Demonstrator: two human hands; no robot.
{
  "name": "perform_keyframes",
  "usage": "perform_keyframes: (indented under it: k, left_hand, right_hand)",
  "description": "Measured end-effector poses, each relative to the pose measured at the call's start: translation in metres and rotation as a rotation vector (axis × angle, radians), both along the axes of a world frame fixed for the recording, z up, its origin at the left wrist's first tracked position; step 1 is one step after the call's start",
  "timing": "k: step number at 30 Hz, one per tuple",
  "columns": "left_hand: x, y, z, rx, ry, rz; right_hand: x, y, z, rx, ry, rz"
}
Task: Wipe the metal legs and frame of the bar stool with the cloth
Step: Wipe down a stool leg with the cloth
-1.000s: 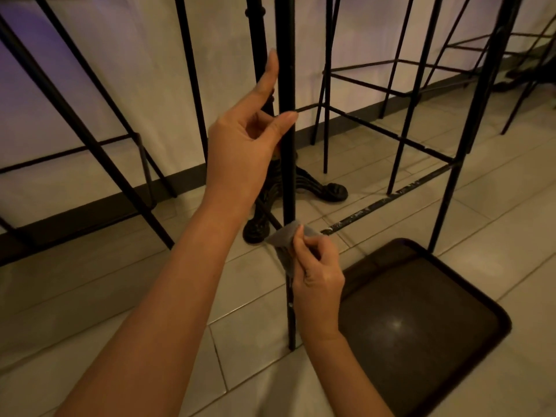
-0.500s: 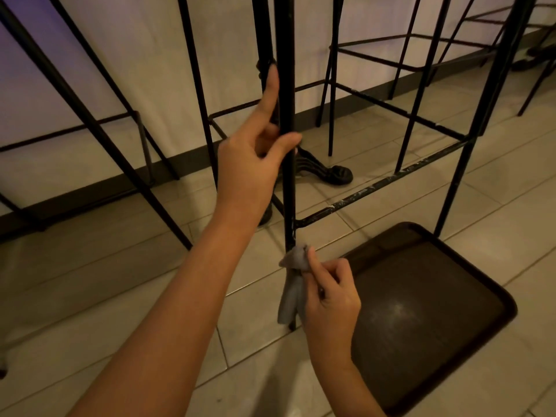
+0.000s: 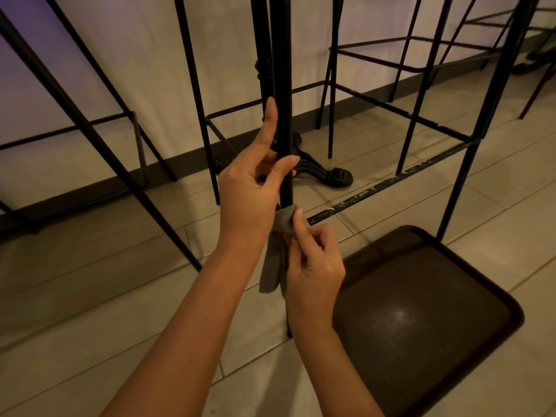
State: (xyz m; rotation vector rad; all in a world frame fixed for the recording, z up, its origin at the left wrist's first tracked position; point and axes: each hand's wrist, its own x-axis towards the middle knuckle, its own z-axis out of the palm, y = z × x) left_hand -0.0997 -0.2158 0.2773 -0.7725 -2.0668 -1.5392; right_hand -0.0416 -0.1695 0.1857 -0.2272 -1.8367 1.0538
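Note:
A black metal stool leg (image 3: 284,85) runs straight down the middle of the view to the tiled floor. My left hand (image 3: 252,188) holds this leg, thumb across its front and index finger stretched up along its left side. Just below, my right hand (image 3: 313,266) pinches a grey cloth (image 3: 275,254) wrapped round the leg where the scuffed footrest bar (image 3: 388,185) joins it. The cloth's loose end hangs down on the left of the leg. The stool's far right leg (image 3: 481,130) slants up to the top right.
A dark brown tray (image 3: 469,350) lies on the tiles at the lower right, by the stool's right leg. More black stool frames (image 3: 90,115) stand left and behind. An ornate cast table base (image 3: 325,173) sits near the white wall with its dark skirting.
My right hand has slid the cloth up the leg from near its foot to the footrest joint. My left hand has come down the leg, close above the cloth.

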Motion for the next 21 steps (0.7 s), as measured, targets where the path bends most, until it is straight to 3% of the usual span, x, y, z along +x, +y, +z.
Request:
perform_keyframes:
  k: [9, 16, 21]
  left_hand:
    - [0.003, -0.001, -0.013, -0.007, -0.027, 0.012]
    - [0.001, -0.002, -0.015, 0.018, -0.078, -0.025]
    - [0.001, -0.002, -0.016, -0.002, -0.057, -0.002]
  right_hand:
    - [0.003, -0.004, -0.051, -0.095, -0.128, 0.004]
    - [-0.005, 0.0, -0.008, -0.058, 0.003, -0.024]
    - [-0.004, -0.003, -0.02, -0.044, -0.004, -0.014]
